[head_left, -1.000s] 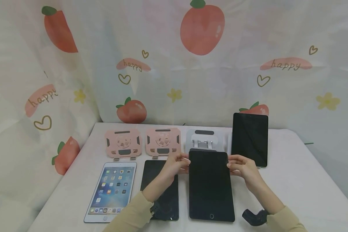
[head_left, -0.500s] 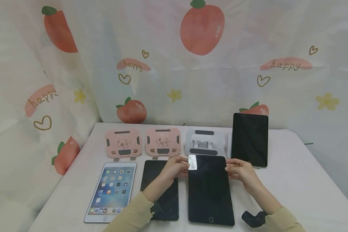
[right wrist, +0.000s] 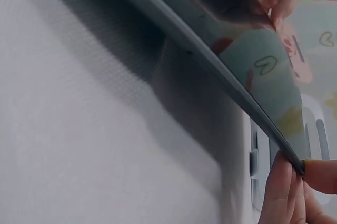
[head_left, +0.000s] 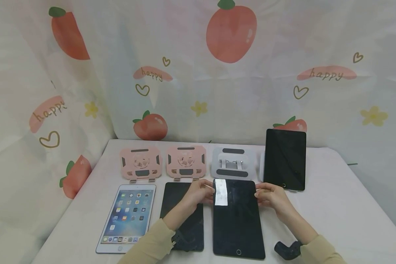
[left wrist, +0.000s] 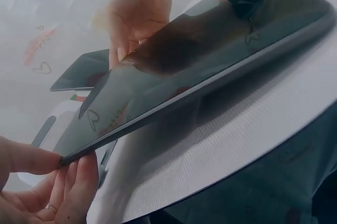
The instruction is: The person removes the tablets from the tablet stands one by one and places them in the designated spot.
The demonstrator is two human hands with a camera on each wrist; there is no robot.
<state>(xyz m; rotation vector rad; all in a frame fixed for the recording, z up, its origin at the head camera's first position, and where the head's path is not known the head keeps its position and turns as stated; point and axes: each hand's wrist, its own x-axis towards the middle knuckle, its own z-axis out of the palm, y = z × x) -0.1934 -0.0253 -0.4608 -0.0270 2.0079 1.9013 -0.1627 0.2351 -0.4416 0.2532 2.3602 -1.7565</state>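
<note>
Both hands hold a black tablet (head_left: 239,223) by the sides of its far end. My left hand (head_left: 198,192) pinches its far left corner, thumb on the screen side and fingers beneath, as the left wrist view shows. Opposite, my right hand (head_left: 273,198) pinches the far right corner the same way, thumb (right wrist: 320,174) above and fingers under the edge. The tablet's far end is raised off the white cloth, tilted, with shadow below it. A bright reflection lies on the screen's upper left. Just beyond stands a white tablet stand (head_left: 233,172) with dark pads.
Another black tablet (head_left: 285,159) leans upright on a stand at back right. Two pink stands (head_left: 127,161) are at back left. A white tablet (head_left: 127,216) with a lit screen lies at left; a black tablet (head_left: 198,229) lies partly under my left arm.
Both hands have drawn the tablet slightly toward me, its far edge now below the white stand's lower pad. A bright reflection has appeared and grown on the screen.
</note>
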